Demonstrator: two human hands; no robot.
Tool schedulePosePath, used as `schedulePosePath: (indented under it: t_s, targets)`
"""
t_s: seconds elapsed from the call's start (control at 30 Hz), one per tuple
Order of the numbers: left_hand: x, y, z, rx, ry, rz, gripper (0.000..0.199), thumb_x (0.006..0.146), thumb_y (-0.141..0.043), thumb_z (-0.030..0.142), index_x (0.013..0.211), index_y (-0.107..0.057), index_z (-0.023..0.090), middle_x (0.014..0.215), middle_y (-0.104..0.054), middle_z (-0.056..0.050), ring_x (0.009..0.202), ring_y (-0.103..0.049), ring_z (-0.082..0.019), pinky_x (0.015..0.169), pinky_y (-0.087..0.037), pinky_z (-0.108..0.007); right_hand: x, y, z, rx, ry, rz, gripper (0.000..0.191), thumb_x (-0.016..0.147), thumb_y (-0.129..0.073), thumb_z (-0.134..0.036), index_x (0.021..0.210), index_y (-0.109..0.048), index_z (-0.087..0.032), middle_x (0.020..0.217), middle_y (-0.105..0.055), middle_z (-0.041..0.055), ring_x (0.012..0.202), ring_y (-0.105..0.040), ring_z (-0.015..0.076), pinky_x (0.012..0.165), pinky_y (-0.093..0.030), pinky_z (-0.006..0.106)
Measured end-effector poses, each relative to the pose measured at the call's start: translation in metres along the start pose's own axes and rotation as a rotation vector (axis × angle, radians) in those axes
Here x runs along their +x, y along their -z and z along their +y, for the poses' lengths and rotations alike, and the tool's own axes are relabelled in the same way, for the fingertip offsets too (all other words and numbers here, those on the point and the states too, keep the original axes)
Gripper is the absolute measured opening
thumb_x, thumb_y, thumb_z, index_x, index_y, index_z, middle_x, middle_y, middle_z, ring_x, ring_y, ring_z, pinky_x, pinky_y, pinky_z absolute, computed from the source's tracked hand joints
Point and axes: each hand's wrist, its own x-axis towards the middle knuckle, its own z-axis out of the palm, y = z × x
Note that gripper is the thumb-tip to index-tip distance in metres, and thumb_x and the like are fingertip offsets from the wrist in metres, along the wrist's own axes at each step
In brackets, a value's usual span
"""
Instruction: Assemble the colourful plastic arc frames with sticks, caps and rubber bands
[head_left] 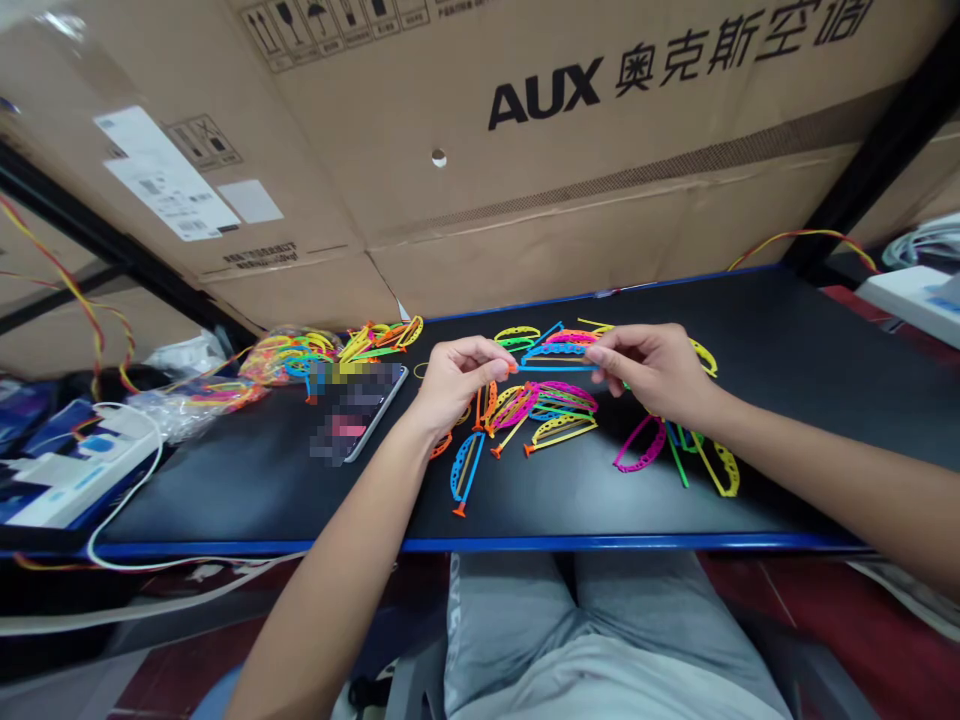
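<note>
A blue toy arrow [559, 368] with an orange tip is stretched level between my two hands. My left hand [466, 385] pinches its orange end, and my right hand [652, 370] closes on the other end, beside a blue toy bow [556, 350]. Below them lies a cluster of toy bows and arrows, among them a magenta bow [562, 392], a yellow bow [562, 430] and an orange bow. Nearer the front edge is a blue bow [454, 470] with an orange-tipped arrow. Under my right wrist are a magenta bow [641, 447] and a yellow bow [726, 470].
On the black table [285, 505], a phone [375, 415] lies left of my left hand. Bagged and loose colourful toys [289, 355] are at the back left. A large cardboard box [360, 150] stands behind. White cables [124, 500] hang at the left edge.
</note>
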Motion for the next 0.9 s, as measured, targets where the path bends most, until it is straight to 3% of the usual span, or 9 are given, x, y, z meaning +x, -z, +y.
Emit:
schedulePosePath:
  t_s: [0.3,0.9]
  targets:
    - [-0.005,-0.015,0.007,-0.266,0.084,0.031,0.035,0.062,-0.104,0.040,0.073,-0.080,0.018,0.076,-0.074,0.000,0.064,-0.064,-0.006,0.069,-0.058,-0.019,-0.008,-0.009,-0.001,0.093,-0.016,0.088,0.036,0.088,-0.084,-0.050,0.075,-0.075,-0.018,0.060,-0.069,0.0009,0.040,-0.052,0.0070,0.041,-0.042,0.021]
    - [-0.007,-0.018,0.007,-0.319,0.139,0.060,0.034,0.052,-0.107,0.036,0.068,-0.082,0.021,0.074,-0.072,0.001,0.067,-0.067,-0.006,0.071,-0.062,-0.020,-0.010,-0.011,-0.004,0.084,0.026,0.083,0.040,0.091,-0.079,-0.055,0.074,-0.074,-0.019,0.055,-0.065,0.0001,0.042,-0.049,0.0079,0.042,-0.042,0.023]
